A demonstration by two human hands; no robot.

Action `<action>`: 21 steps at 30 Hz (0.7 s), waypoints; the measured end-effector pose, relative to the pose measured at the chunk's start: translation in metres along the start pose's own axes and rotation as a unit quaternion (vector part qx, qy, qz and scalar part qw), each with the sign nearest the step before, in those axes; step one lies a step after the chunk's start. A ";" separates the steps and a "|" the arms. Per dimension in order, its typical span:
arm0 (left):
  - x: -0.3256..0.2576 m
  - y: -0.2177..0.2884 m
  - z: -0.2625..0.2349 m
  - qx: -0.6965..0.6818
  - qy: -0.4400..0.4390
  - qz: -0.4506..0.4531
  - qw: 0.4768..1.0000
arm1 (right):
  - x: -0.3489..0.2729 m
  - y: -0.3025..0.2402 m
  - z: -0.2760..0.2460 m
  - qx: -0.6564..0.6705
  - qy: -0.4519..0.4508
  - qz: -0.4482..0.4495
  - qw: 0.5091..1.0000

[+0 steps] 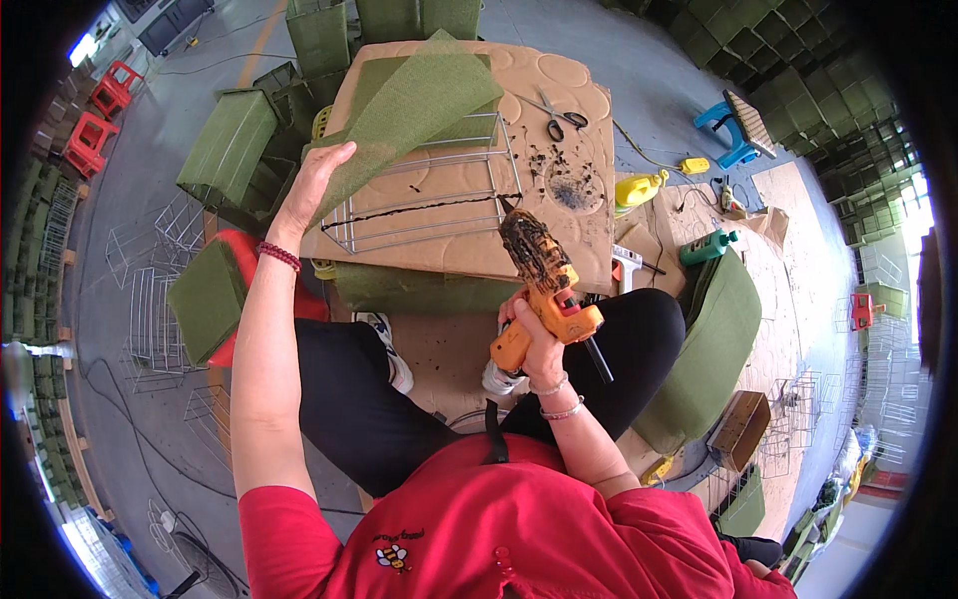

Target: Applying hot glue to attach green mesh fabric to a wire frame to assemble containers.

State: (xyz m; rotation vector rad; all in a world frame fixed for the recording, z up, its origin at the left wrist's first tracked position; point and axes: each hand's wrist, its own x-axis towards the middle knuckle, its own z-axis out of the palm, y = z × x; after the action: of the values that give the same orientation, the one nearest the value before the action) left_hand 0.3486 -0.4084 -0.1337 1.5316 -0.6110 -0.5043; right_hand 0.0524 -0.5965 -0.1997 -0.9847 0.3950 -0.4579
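My right hand (540, 344) is closed around the grip of an orange glue gun (552, 299), whose front is caked in dark, hardened glue. Its nozzle points away from me, close to the right end of a metal wire frame (399, 238). A line of dark glue runs along one wire of that frame, which lies on a cardboard-topped table (469, 255). At the left, my left hand (317, 180) grips the edge of a green woven fabric sheet (424, 100), holding it raised and slanted over the frame's far part. The fingers under the sheet are partly hidden.
Black-handled scissors (557, 120) lie at the table's far right, near dark glue crumbs (574, 190). Beyond the right edge stand a yellow bottle (639, 190) and a green bottle (707, 247). Green fabric-covered boxes (235, 145) crowd the left; a blue stool (733, 130) stands far right.
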 end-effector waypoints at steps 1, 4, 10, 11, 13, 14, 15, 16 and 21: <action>0.002 -0.001 -0.001 -0.001 -0.001 0.000 1.000 | 0.000 -0.001 0.001 -0.011 -0.004 0.000 1.000; 0.005 -0.006 -0.003 -0.013 -0.021 -0.007 1.000 | -0.002 0.003 -0.001 -0.004 -0.017 0.008 1.000; 0.004 -0.005 0.000 -0.006 -0.003 0.007 1.000 | 0.000 0.001 -0.002 0.009 0.021 0.006 1.000; 0.005 -0.007 -0.002 -0.010 0.001 0.002 1.000 | -0.001 0.001 -0.003 0.008 0.017 0.008 1.000; 0.004 -0.007 -0.003 -0.013 0.004 -0.004 1.000 | -0.003 0.000 -0.001 -0.007 0.008 0.003 1.000; 0.004 -0.006 -0.003 -0.010 -0.004 -0.008 1.000 | -0.004 -0.001 0.000 -0.022 -0.002 -0.002 1.000; 0.004 -0.004 -0.002 -0.007 -0.012 -0.013 1.000 | -0.004 -0.001 0.001 -0.022 -0.001 -0.002 1.000; 0.004 -0.003 -0.001 -0.007 -0.013 -0.013 1.000 | -0.003 -0.002 0.003 -0.021 -0.005 0.001 1.000; 0.006 -0.005 -0.001 -0.005 -0.019 -0.002 1.000 | -0.004 0.003 0.005 0.001 -0.021 0.011 1.000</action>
State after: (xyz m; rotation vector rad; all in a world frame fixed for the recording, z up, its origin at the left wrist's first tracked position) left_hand 0.3536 -0.4114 -0.1384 1.5175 -0.6343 -0.5389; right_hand 0.0523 -0.5901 -0.1996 -0.9863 0.3680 -0.4177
